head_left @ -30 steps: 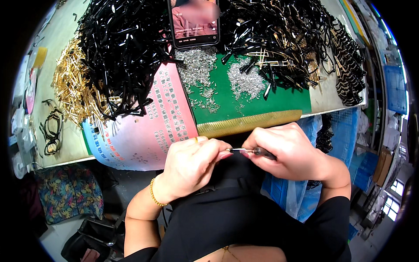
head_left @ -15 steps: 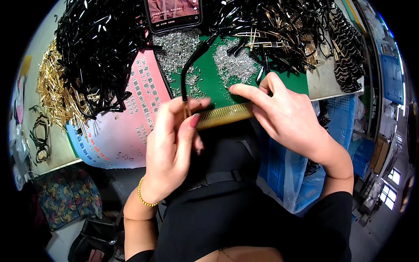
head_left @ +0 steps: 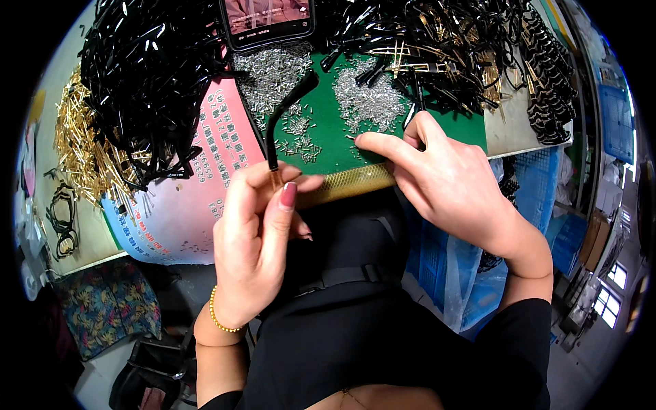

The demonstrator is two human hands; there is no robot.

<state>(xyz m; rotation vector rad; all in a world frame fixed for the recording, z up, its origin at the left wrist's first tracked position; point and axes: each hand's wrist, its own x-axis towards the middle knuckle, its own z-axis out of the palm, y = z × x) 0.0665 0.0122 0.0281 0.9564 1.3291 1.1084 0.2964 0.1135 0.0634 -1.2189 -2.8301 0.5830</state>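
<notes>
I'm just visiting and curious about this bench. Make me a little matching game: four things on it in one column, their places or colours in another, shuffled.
Things:
1. black curved strip
2. phone
3. gold pins
4. small silver pieces

Descriptions:
A. heaped on the green mat by the right hand
B. pinched in the left hand
C. lying at the bench's far edge
D. piled at the far left

Pairs: 1-B, 2-C, 3-D, 4-A
</notes>
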